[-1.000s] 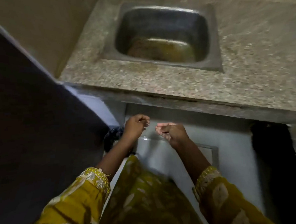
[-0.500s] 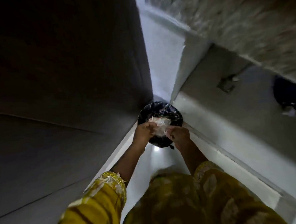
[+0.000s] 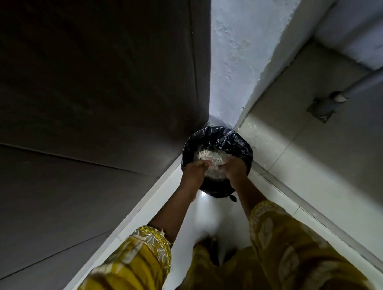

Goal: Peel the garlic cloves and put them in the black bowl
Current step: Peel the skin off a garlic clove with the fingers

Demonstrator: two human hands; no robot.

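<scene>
A loose heap of white papery peelings (image 3: 211,158) is clasped between both hands. The left hand (image 3: 193,171) is curled against its left side and the right hand (image 3: 234,168) against its right, fingers bent in on the shreds and nothing else held. The heap is spread left to right between the hands, with no clear long axis. It is held directly over the mouth of a bin lined with a black bag (image 3: 239,142), set on the white floor (image 3: 208,212) in the far corner. A dark panel (image 3: 94,83) is on the left and a pale wall (image 3: 231,43) on the right. The opening lies just below and slightly beyond the grip, and neither hand is nearer to it, so letting go is judged to be all that dropping the peelings calls for.

Counted: two hands, one heap, one bin, one pipe (image 3: 360,85) far right. No garlic cloves and no black bowl are in view; where they lie cannot be told.
</scene>
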